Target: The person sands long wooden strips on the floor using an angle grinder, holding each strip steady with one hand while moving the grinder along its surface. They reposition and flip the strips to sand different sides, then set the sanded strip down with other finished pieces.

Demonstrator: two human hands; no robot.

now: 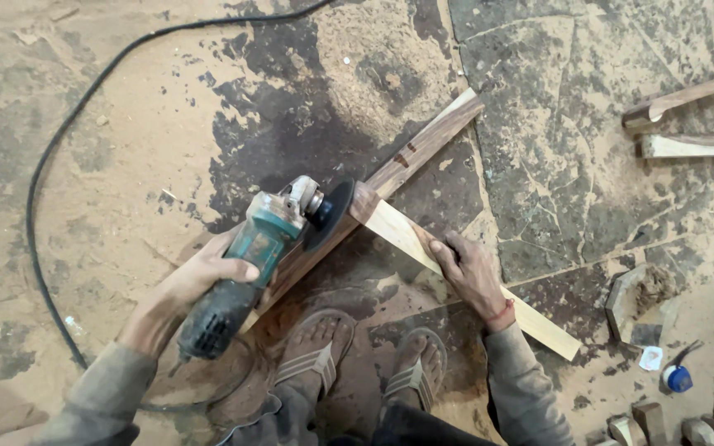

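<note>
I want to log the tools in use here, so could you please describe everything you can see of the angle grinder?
The angle grinder has a worn teal body, a dusty black rear grip and a grey metal head carrying a dark round disc. It lies tilted, pointing up and right, with the disc against the joined wooden pieces. The left hand wraps its body. A black cord loops over the sawdust-covered floor at its rear.

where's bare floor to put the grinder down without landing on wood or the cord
Free: the dusty floor between the black cord and the long wood piece; also the cracked stone between that piece and the two wood pieces at upper right. Crowded: the lower right corner, with blocks and a blue cap.
</note>
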